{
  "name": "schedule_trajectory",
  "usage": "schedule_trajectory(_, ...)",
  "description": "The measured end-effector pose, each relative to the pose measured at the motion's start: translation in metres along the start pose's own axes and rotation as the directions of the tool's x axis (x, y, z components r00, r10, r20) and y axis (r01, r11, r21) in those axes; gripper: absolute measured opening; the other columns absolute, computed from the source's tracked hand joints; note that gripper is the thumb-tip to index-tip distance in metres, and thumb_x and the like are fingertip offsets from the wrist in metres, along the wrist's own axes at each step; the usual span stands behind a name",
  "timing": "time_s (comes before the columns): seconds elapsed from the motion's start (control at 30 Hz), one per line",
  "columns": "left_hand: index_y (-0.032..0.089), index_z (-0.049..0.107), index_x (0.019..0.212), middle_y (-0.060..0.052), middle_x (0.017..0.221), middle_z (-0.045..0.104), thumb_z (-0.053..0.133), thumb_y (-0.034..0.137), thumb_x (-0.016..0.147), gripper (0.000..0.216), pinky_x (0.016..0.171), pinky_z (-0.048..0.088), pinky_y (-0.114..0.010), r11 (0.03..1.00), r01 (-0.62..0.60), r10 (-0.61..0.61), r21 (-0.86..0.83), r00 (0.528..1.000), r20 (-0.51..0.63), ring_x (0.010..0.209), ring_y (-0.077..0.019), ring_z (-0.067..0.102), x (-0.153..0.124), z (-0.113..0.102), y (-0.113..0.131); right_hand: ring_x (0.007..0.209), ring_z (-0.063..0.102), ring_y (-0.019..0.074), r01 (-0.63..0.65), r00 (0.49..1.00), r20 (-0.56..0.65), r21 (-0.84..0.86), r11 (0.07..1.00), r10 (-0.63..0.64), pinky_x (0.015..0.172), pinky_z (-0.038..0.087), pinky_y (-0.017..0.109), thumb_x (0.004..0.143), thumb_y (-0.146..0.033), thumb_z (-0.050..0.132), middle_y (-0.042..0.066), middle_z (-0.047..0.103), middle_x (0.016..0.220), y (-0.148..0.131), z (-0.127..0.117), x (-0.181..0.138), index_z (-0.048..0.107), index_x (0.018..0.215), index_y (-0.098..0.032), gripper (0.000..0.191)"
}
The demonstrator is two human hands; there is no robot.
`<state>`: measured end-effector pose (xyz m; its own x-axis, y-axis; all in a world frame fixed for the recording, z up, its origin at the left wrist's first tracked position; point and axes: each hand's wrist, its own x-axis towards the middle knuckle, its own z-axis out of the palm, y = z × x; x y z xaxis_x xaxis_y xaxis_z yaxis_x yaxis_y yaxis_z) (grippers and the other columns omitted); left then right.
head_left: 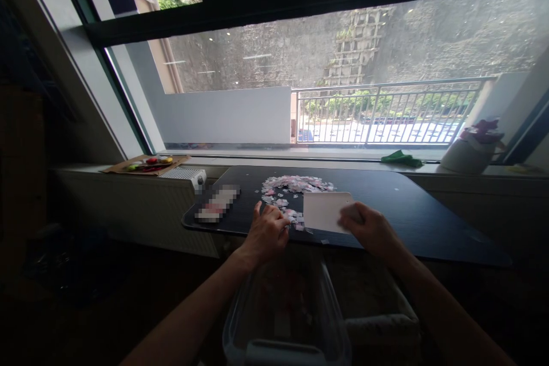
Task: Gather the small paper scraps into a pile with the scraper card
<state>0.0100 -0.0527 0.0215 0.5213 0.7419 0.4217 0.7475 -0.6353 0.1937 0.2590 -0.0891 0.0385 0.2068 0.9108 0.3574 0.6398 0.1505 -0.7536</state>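
A white rectangular card [322, 213] is held at its right end by my right hand [371, 227], whose fingers are closed on it and slightly blurred. It stands above the dark table [369, 178], beside a pile of small pale pink and white paper scraps [295, 184]. My left hand [268, 230] is at the table's near edge, to the left of the card, next to loose scraps. Its thumb and index finger come together and the little finger is raised; anything between them is hidden. Below both hands is a clear plastic bin [338, 320] with indistinct contents.
A pixelated object [218, 203] lies on the table's left end. Beyond it are a radiator [150, 200] and cardboard with colourful items [146, 164]. A green cloth [401, 158] and a pale rounded object [469, 151] sit on the windowsill. A box-like object [377, 320] stands right of the bin.
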Motion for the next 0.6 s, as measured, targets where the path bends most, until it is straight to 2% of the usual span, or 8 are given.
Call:
schedule_trajectory(0.13, 0.025, 0.071, 0.103, -0.007, 0.097, 0.067, 0.054, 0.017, 0.085, 0.026, 0.114, 0.019, -0.064, 0.996, -0.085, 0.084, 0.015, 0.995, 0.05, 0.111, -0.027, 0.055, 0.003, -0.001, 0.01, 0.062, 0.06, 0.0186, -0.014, 1.0, -0.02, 0.011, 1.0, 0.014, 0.058, 0.045, 0.03, 0.068, -0.039, 0.063, 0.0, 0.067, 0.067, 0.004, -0.005, -0.001, 0.067, 0.076, -0.023, 0.018)
schedule_trajectory(0.27, 0.026, 0.072, 0.102, -0.007, 0.096, 0.067, 0.053, 0.02, 0.088, 0.025, 0.113, 0.02, -0.067, 0.994, -0.098, 0.093, 0.046, 0.989, 0.113, 0.11, -0.0273, 0.055, 0.002, 0.0, 0.011, 0.061, 0.059, 0.019, -0.029, 0.999, -0.025, 0.027, 0.999, 0.03, 0.057, 0.045, 0.031, 0.066, -0.039, 0.064, 0.0, 0.066, 0.065, 0.004, -0.012, -0.006, 0.067, 0.074, -0.023, 0.018)
schedule_trajectory(0.43, 0.026, 0.073, 0.096, -0.005, 0.094, 0.069, 0.055, 0.017, 0.085, 0.023, 0.114, 0.017, -0.066, 0.996, -0.092, 0.092, -0.001, 0.993, 0.074, 0.109, -0.0253, 0.055, -0.005, 0.002, 0.001, 0.062, 0.059, 0.0183, -0.022, 1.0, -0.013, 0.075, 0.997, 0.023, 0.057, 0.046, 0.03, 0.069, -0.042, 0.062, 0.001, 0.067, 0.067, 0.001, -0.008, -0.011, 0.067, 0.076, -0.022, 0.022)
schedule_trajectory(0.6, 0.025, 0.073, 0.095, -0.006, 0.095, 0.068, 0.053, 0.019, 0.087, 0.022, 0.113, 0.017, -0.067, 0.997, -0.083, 0.082, 0.003, 0.994, 0.072, 0.109, -0.0259, 0.055, -0.004, 0.0, -0.003, 0.06, 0.058, 0.0174, -0.016, 1.0, 0.021, 0.07, 0.997, 0.014, 0.057, 0.045, 0.029, 0.065, -0.039, 0.064, -0.001, 0.067, 0.063, -0.003, -0.006, -0.012, 0.067, 0.072, -0.022, 0.019)
